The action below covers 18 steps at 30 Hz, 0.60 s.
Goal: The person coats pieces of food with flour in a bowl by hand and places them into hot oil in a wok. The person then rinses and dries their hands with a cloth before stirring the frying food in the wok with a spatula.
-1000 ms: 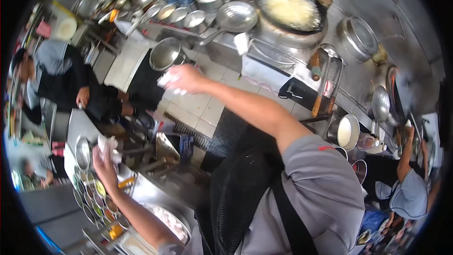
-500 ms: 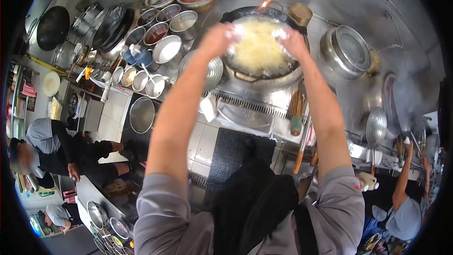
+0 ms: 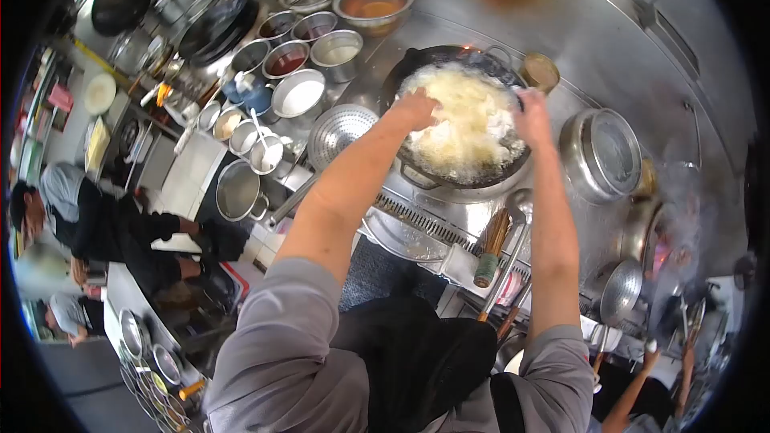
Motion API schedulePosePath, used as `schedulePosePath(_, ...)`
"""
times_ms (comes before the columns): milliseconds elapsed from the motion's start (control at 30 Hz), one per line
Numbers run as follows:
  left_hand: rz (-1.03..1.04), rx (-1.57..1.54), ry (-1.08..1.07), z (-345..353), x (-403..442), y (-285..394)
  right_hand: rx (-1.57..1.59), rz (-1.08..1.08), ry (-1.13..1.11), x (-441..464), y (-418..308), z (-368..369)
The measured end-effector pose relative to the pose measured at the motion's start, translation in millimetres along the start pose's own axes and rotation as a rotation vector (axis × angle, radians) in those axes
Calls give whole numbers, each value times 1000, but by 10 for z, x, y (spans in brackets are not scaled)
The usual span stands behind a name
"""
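Bubbling in a black wok [image 3: 399, 72], pale food [image 3: 465, 132] fills the middle of the steel counter [image 3: 441, 22], between a steel pot [image 3: 576, 159] at right and a strainer [image 3: 338, 135] at left. A bamboo brush [image 3: 493, 247] lies in front; a can [image 3: 540, 72] stands by the far rim. Both arms reach forward, the left hand [image 3: 418, 110] above the wok's left side, the right hand [image 3: 532, 119] at its right edge, both too blurred to tell whether they pinch anything. Bare steel separates wok and pot.
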<state>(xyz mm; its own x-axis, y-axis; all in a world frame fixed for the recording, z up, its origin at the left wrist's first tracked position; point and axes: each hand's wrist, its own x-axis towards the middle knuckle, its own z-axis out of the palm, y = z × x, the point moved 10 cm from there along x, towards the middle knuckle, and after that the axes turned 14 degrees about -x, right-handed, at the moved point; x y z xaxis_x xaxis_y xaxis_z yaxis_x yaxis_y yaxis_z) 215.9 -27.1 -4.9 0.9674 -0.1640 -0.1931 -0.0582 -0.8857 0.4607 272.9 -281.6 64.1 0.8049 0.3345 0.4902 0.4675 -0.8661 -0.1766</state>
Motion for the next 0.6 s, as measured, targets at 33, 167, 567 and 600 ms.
schedulePosePath(33,-8,7,56,-165,-67,-27,-8,-39,91,70,-82,-296)
schedulePosePath(167,32,-49,261,-947,-620,-90,-43,3,248,200,-267,-1218)
schedulePosePath(567,-65,7,968,-1950,-4842,-1040,451,-383,204,-412,-3245,-1806)
schedulePosePath(600,-166,-78,1031,-1765,-5476,-1125,443,-494,144,-629,-3716,-1655)
